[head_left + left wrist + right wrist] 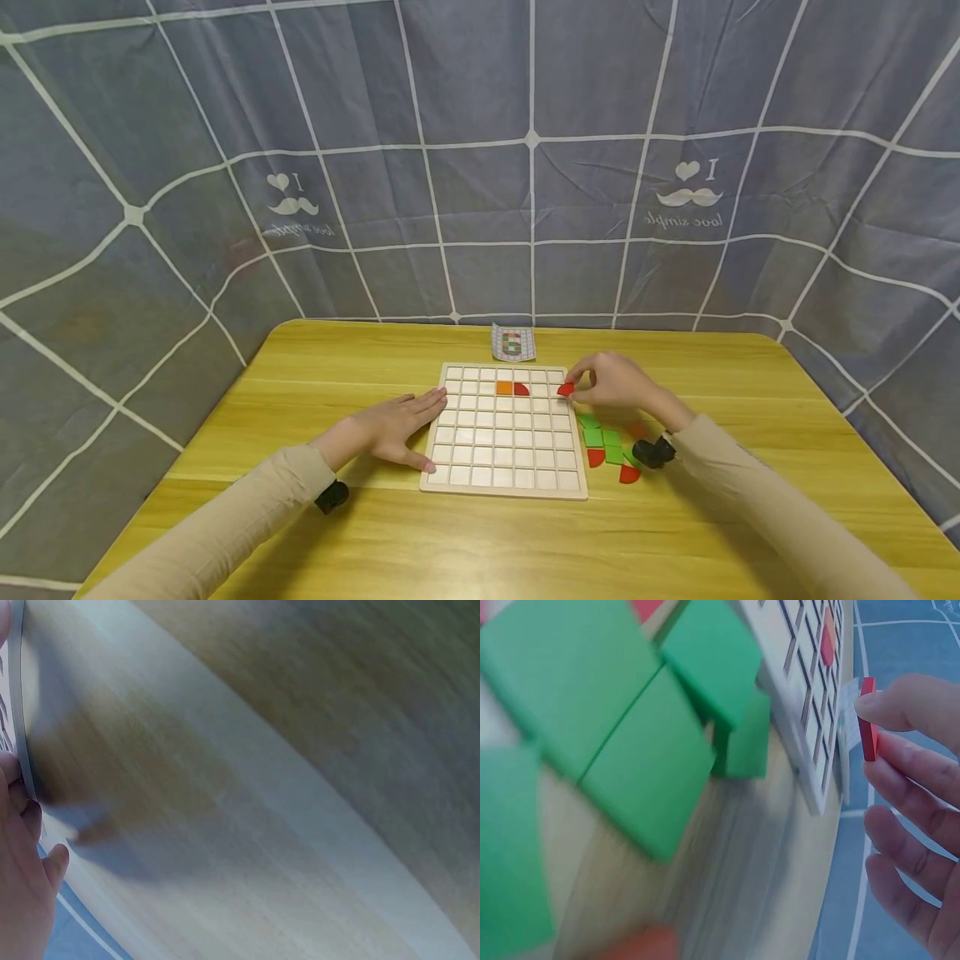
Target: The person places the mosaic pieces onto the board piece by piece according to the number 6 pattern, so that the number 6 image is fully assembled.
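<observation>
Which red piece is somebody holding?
The red piece pinched by the right hand, at the board's right edge; the other red pieces lie flat on the board or table.

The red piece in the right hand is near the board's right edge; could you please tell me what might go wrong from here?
The red piece is pinched by fingers of the right hand, so it could slip and drop. The black right-wrist device looks close to the loose green pieces and might nudge them. The left hand touches the board at its left edge, and a push there might slide it.
</observation>
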### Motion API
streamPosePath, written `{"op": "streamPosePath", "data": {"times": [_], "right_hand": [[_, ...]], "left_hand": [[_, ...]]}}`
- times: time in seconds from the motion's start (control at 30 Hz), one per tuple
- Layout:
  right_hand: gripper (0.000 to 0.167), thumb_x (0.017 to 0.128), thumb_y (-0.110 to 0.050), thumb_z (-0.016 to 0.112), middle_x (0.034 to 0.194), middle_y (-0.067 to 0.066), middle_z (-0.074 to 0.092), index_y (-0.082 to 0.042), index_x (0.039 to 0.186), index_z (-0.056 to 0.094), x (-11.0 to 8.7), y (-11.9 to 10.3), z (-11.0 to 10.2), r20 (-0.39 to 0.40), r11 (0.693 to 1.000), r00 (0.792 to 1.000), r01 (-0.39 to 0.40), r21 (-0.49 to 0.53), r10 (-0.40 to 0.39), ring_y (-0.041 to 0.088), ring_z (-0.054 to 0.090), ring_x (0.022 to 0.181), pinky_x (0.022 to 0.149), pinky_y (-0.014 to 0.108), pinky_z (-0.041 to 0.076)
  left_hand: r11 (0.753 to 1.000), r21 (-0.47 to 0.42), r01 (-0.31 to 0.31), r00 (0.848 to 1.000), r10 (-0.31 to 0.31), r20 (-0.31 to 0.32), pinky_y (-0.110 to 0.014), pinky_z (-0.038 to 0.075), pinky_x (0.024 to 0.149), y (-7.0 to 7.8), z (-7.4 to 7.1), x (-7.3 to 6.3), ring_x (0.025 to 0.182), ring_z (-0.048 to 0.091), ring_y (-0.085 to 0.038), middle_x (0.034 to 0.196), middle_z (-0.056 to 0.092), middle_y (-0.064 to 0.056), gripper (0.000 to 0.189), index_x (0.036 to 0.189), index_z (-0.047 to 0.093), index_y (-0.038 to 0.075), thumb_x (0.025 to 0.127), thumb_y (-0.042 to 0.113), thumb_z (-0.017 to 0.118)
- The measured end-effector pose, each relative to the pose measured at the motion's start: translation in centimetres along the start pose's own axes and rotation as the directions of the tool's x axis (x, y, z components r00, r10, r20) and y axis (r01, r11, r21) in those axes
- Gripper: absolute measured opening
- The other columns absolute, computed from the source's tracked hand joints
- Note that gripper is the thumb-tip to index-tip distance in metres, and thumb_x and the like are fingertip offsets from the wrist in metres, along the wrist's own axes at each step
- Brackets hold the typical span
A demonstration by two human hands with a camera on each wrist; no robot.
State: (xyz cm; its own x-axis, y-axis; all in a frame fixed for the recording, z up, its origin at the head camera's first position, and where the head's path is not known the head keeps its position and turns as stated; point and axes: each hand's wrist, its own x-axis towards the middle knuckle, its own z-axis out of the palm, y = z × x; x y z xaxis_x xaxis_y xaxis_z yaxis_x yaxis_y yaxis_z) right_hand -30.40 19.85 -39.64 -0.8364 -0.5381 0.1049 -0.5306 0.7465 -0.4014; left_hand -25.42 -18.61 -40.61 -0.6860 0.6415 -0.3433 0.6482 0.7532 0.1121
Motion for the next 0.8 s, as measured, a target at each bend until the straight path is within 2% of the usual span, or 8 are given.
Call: {"op": "streamPosePath", "data": {"times": [0.23, 0.43, 0.57, 0.8], "right_hand": [[0.02, 0.078, -0.028, 0.075, 0.07, -0.005, 0.066, -0.02, 0.096, 0.076, 1.5, -1.4, 0.4, 0.011, 1.0, 1.0, -0.024, 0.01, 0.024, 0.006, 0.045, 0.049, 0.046, 0.021, 0.031], [0.019, 0.077, -0.03, 0.076, 0.071, -0.005, 0.068, -0.02, 0.094, 0.077, 3.0, -2.5, 1.2, 0.007, 1.0, 1.0, 0.006, 0.021, -0.006, 0.006, 0.046, 0.05, 0.044, 0.021, 0.028], [0.019, 0.077, -0.027, 0.076, 0.073, -0.005, 0.069, -0.019, 0.094, 0.076, 3.7, -2.9, 1.8, 0.006, 0.998, 1.0, 0.027, 0.056, -0.027, 0.006, 0.042, 0.047, 0.044, 0.02, 0.023], [0.017, 0.078, -0.027, 0.075, 0.071, -0.005, 0.068, -0.02, 0.093, 0.076, 4.9, -3.5, 2.7, 0.004, 0.998, 0.999, 0.035, 0.05, -0.035, 0.005, 0.042, 0.048, 0.044, 0.019, 0.023]], "left_hand": [[1.0, 0.007, -0.016, 1.0, 0.016, -0.003, -0.047, 0.018, 0.121, -0.2, 0.0, 0.1, 0.15, 0.012, -0.025, 0.163, 0.004, -0.012, 0.106, 0.155, 0.01, 0.006, 0.083, 0.07, 0.054], [1.0, -0.001, -0.008, 1.0, 0.008, -0.01, -0.047, 0.019, 0.121, -0.3, 0.3, -0.3, 0.15, 0.014, -0.026, 0.163, 0.005, -0.013, 0.106, 0.155, 0.012, 0.005, 0.083, 0.068, 0.057], [1.0, -0.011, -0.009, 1.0, 0.009, -0.017, -0.047, 0.019, 0.121, -0.3, 0.3, -0.2, 0.15, 0.014, -0.025, 0.163, 0.005, -0.012, 0.106, 0.155, 0.012, 0.005, 0.083, 0.068, 0.057], [1.0, -0.008, -0.017, 1.0, 0.017, -0.02, -0.047, 0.019, 0.121, -0.2, 0.2, 0.0, 0.15, 0.013, -0.026, 0.163, 0.005, -0.013, 0.106, 0.155, 0.012, 0.004, 0.083, 0.068, 0.057]]}}
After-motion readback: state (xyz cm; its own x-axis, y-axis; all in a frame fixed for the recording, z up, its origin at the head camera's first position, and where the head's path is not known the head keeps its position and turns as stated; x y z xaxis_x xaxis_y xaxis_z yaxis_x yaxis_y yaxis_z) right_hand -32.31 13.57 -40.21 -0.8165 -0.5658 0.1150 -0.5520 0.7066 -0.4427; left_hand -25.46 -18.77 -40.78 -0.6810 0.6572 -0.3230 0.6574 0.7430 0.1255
